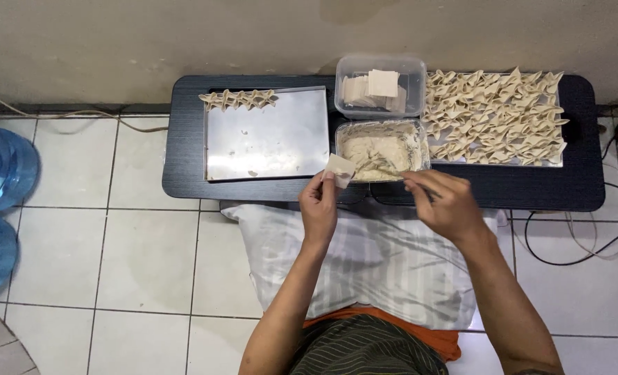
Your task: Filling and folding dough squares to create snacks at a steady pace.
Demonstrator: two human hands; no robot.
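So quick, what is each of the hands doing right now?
Left hand: closed on a square dumpling wrapper, pinched at its lower edge.
Right hand: closed on a thin utensil whose tip reaches into the tub of filling.

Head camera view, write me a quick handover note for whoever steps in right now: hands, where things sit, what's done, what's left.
Left hand: holds one square wrapper at the table's front edge.
Right hand: holds a thin utensil dipped into the filling tub.
Spare wrappers are stacked in the clear tub behind the filling.
Done: right tray is packed with folded dumplings; left steel tray has one short row along its far edge.
Left: the held wrapper looks unfilled; most of the left tray is bare, and filling and wrappers remain.
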